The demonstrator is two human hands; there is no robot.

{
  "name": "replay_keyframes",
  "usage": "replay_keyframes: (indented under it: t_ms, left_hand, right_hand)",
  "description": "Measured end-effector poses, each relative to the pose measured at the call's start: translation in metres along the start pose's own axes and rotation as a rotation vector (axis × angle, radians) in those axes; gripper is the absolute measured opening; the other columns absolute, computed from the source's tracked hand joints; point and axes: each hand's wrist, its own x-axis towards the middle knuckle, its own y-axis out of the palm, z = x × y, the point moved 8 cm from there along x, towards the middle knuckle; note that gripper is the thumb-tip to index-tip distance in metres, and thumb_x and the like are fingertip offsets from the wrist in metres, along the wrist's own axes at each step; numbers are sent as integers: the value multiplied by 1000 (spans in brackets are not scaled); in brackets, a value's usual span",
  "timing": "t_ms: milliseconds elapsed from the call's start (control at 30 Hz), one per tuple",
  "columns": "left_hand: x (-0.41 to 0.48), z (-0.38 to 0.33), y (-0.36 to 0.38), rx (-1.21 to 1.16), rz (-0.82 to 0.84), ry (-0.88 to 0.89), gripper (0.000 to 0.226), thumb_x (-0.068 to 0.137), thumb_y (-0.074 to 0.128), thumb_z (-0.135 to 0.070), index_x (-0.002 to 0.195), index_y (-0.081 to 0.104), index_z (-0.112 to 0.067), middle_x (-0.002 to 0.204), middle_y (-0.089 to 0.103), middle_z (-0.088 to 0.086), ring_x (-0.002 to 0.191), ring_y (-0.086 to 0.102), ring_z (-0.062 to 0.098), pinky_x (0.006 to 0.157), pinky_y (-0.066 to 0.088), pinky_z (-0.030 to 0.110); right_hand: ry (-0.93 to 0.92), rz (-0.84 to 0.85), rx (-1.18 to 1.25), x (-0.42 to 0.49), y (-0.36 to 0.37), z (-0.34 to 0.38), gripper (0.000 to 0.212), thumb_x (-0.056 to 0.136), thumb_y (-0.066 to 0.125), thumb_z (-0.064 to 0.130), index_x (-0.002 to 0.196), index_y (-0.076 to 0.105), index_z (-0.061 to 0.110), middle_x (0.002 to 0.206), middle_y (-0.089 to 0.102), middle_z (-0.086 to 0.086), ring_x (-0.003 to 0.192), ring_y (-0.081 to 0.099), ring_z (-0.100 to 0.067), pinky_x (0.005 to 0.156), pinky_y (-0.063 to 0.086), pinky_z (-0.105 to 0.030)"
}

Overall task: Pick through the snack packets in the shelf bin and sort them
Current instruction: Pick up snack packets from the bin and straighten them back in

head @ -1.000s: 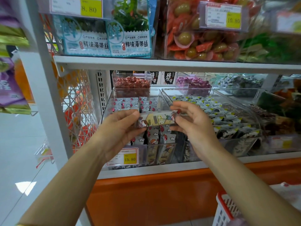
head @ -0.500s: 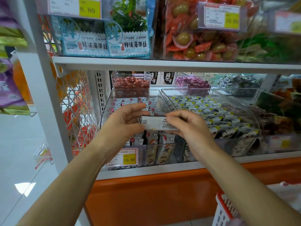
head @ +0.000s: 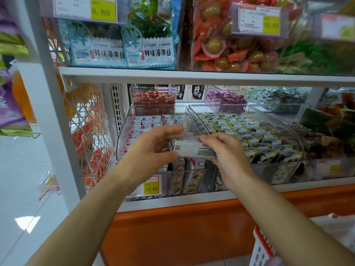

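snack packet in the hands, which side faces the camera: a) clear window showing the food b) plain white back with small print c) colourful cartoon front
b: the snack packet, gripped by the left hand and right hand, shows a white face with small print.

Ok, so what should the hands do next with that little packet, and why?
Probably turn the packet over. The left hand and right hand hold it with only its printed back showing. The picture side would tell whether it matches the red-marked packets or the yellow-marked packets beside them.
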Motion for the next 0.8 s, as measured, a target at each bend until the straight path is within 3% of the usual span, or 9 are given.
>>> replay_keyframes:
  t_ms: [100,133,233,333,400,500,567,667,800]
  left_hand:
    - [1,8,-8,64,-44,-24,38,89,56,-6,119,58,-29,110,65,-7,92,63,-2,71,48,8]
    - [1,12,-13,74,-82,-45,34,91,55,-11,120,58,-29,106,65,-5,89,63,-1,70,49,9]
    - [4,25,-22,-65,-167,-147,31,93,53,-13,123,58,-20,101,68,3,93,67,13,83,54,24]
    - [12,26,-24,-102,-200,-146,30,94,50,-16,124,57,-16,103,68,2,89,68,11,79,55,22]
    - [23,25,-32,144,-257,-107,35,96,48,-24,130,53,-17,118,63,0,93,64,8,83,49,22]
    - [54,27,-34,590,-231,-68,41,98,45,-28,136,46,-14,139,49,6,110,52,14,90,39,26]
    - [81,38,-26,814,-120,-79,40,97,45,-28,131,50,-8,136,50,13,119,49,26,100,40,36]
    - [120,58,-20,1046,6,-125,37,97,41,-36,111,57,-6,116,56,14,112,51,31,97,41,46]
    - [160,85,-16,1224,151,-177,54,95,27,-51,112,57,-9,123,53,16,115,49,33,102,35,56]
  right_hand:
    - [17,86,37,3,3,-1,12,86,63,16,78,69,10,86,66,-6,90,64,-24,81,56,-39]
    - [20,138,64,3,6,0,7,85,64,14,82,70,16,91,66,-4,91,66,-20,80,56,-34]
    - [-39,199,-66,5,7,2,29,81,68,9,100,65,31,112,62,-7,102,65,-21,90,52,-37]
    - [-74,130,-61,13,0,7,28,83,65,3,107,62,18,101,67,-7,89,70,-17,80,57,-31]
    - [-88,55,-36,22,-8,12,25,82,65,-1,100,61,16,99,66,-9,82,71,-17,73,58,-25]
    - [-115,-53,-54,43,-17,22,24,80,69,1,90,60,21,99,65,-8,89,68,-22,78,57,-31]
    - [-126,-75,-47,58,-17,25,20,81,70,4,87,58,19,92,65,-5,85,68,-22,75,58,-27]
    - [-132,-89,-56,83,-10,25,12,83,68,4,90,60,9,100,66,-14,85,68,-23,71,58,-23]
    - [-162,-122,-159,115,0,24,26,83,68,7,107,60,-2,115,62,-18,108,60,-32,94,49,-45]
